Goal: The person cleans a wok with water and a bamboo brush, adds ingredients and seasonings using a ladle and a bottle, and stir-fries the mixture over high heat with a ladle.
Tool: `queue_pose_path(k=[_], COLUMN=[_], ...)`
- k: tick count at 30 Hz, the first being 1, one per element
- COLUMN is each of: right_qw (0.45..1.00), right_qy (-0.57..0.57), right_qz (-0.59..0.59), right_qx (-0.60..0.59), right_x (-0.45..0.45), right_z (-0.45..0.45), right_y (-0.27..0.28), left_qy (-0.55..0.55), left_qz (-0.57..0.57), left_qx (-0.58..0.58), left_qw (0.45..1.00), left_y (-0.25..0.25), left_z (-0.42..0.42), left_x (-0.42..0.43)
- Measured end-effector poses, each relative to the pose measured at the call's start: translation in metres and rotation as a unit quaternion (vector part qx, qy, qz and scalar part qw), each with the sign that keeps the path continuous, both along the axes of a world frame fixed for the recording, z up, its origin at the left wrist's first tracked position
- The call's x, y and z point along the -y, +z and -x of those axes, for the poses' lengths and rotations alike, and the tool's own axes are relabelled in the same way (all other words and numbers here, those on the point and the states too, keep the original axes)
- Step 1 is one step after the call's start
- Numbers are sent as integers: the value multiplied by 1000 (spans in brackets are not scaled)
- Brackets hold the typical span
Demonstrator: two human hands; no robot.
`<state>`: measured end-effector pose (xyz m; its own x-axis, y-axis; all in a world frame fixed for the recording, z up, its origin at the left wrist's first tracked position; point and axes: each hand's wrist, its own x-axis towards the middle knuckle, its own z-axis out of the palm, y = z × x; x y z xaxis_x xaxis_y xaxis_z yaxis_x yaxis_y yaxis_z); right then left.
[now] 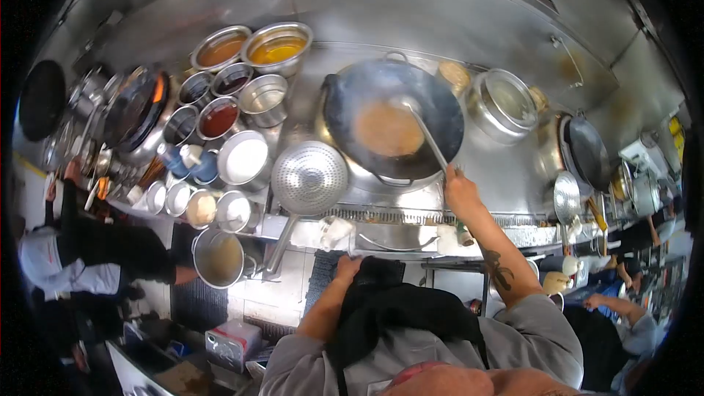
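My right hand [462, 192] is closed round the handle of a metal ladle [427, 132], whose bowl end dips into a large dark wok [440, 95]. Brown food or liquid [389, 129] lies in the wok, and steam rises from it. My left hand [347, 270] hangs low by the black apron, just below the counter's front edge; its fingers are too small and partly hidden to judge. A perforated strainer [309, 178] rests left of the wok, its handle reaching over the counter edge.
Metal containers of sauces and seasonings, such as a red one [219, 118], crowd the counter's left. A steel pot [220, 258] hangs at the front edge. Right of the wok stands a lidded pot [506, 103]. Co-workers are at far left and far right.
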<state>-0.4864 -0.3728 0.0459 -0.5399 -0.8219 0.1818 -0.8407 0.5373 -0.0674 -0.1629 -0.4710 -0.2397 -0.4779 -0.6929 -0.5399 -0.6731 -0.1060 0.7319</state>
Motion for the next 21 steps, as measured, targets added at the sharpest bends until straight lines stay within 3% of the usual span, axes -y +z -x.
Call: queue_pose_path(k=[2, 3, 4, 5, 6, 7, 8, 9, 10, 11, 12, 13, 16, 18, 20, 21], right_qw=[997, 997, 993, 986, 986, 945, 932, 974, 976, 967, 965, 961, 927, 890, 840, 827], right_qy=[-34, -30, -22, 4, 0, -18, 58, 83, 170, 249, 254, 264, 313, 429, 531, 547], right_qz=[-61, -68, -115, -164, -88, -41, -58, -107, -60, -11, -31, -3, -48, -70, -87, -108], right_qx=[17, 16, 30, 39, 143, 323, 354, 180, 122, 51, 55, 79, 201, 137, 66, 80], right_x=[-8, -14, -23, -21, -16, -20, -15, -15, -8, 0, 17, 27, 76, 95, 98, 99], right_z=[1, 3, 13, 18, 3, -4, -20, 11, 52, 93, 79, 34, -3, -49, -96, -113], right_y=[-3, -5, -7, -5, 23, 42, 77, 43, 9, -25, -2, 33, 27, 36, 49, 52], left_qy=[-62, -94, -88, -87, -55, -46, -29, -54, -71, -39, -22, 32, 177, 296, 472, 585], left_qz=[114, 129, 214, 214, 167, 105, 116, 154, 70, 79, 85, 87, 132, 196, 280, 269], left_qx=[-17, 35, -45, 9, -22, -82, -46, -52, 31, 72, 108, 119, 102, 26, 11, 13], left_qw=[991, 987, 972, 973, 984, 990, 992, 985, 995, 994, 990, 989, 970, 934, 836, 765], left_y=[8, 28, 6, 11, -15, 33, 69, 31, 7, 29, 54, 59, 69, 67, 86, 113], left_z=[-19, -25, -30, -35, -38, -46, -50, -55, -53, -64, -74, -88, -131, -172, -215, -234], left_x=[-8, -11, -17, -22, -27, -29, -37, -46, -49, -61, -76, -95, -129, -163, -201, -222])
